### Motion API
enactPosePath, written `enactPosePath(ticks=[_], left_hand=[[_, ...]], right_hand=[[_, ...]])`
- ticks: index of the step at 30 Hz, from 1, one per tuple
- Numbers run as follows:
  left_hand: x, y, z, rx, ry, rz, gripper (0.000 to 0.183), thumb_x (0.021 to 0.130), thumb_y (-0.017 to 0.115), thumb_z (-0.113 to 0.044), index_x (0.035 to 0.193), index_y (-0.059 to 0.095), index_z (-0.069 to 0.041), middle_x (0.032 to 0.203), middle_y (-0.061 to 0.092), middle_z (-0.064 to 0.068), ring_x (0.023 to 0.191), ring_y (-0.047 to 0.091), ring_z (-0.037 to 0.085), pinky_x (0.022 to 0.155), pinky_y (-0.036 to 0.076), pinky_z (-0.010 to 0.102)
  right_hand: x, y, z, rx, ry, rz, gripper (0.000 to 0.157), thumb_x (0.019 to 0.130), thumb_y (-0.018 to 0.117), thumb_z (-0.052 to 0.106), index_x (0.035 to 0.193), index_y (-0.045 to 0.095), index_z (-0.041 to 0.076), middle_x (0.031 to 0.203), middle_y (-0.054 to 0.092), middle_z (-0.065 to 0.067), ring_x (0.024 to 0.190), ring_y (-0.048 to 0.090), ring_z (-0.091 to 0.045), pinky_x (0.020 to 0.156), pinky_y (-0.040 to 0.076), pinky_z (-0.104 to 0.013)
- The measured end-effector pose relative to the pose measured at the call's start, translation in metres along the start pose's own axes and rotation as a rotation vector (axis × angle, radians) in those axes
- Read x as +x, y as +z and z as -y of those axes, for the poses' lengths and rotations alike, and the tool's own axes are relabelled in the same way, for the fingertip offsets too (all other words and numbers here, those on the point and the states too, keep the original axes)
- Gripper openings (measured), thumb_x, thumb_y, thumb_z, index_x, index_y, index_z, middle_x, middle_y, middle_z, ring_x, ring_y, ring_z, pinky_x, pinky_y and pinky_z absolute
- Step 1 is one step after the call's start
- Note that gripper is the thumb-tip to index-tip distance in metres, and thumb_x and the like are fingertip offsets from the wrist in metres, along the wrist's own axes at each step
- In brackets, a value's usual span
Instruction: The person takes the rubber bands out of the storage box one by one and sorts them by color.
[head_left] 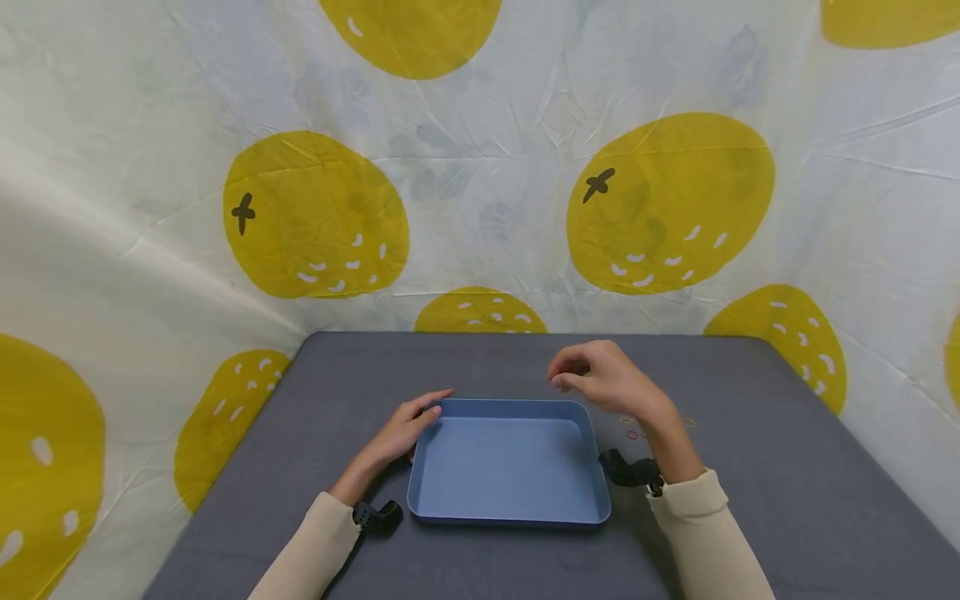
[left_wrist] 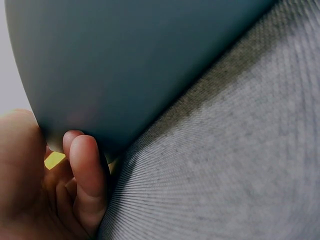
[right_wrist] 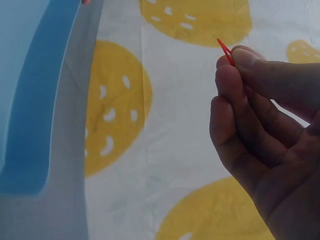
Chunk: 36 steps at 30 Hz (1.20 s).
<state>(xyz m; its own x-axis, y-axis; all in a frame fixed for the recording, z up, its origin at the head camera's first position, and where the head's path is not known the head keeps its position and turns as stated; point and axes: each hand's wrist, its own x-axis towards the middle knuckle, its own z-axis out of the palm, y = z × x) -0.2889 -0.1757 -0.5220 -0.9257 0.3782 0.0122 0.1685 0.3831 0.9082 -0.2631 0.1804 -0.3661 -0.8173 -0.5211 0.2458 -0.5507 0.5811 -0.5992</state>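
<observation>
A shallow blue rectangular tray (head_left: 510,467) lies flat on the dark grey table. My left hand (head_left: 397,432) grips its far left corner, the thumb over the rim. In the left wrist view, bent fingertips (left_wrist: 86,160) touch the tray's outer wall (left_wrist: 115,65). Raised beyond the tray's far right corner is my right hand (head_left: 606,377). Thumb and forefinger there pinch a thin red rubber band (right_wrist: 225,51), seen in the right wrist view; the head view does not show it clearly. Several small bands (head_left: 632,434), reddish and yellowish, lie right of the tray, partly behind the right wrist.
Dark grey table surface (head_left: 750,500) extends around the tray. Behind it hangs a white cloth (head_left: 487,242) printed with big yellow fruit shapes. A black wrist camera (head_left: 628,471) sits by the tray's right side, another (head_left: 378,518) near its front left corner.
</observation>
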Motion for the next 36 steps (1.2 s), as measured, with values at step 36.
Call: enactPosePath(ticks=[36], left_hand=[[0.000,0.000,-0.003,-0.010,0.000,0.004,0.041,0.102,0.046,-0.039,0.142,0.046,-0.034,0.136,0.054,0.006,0.034,0.044,0.022,0.034,0.045,0.041]], right_hand=[[-0.060,-0.047,-0.071,-0.026,0.152,-0.148,0.006,0.092,0.066,0.014,0.092,0.071,0.016,0.086,0.070,-0.001,0.075,0.066,-0.007,0.065,0.054,-0.025]])
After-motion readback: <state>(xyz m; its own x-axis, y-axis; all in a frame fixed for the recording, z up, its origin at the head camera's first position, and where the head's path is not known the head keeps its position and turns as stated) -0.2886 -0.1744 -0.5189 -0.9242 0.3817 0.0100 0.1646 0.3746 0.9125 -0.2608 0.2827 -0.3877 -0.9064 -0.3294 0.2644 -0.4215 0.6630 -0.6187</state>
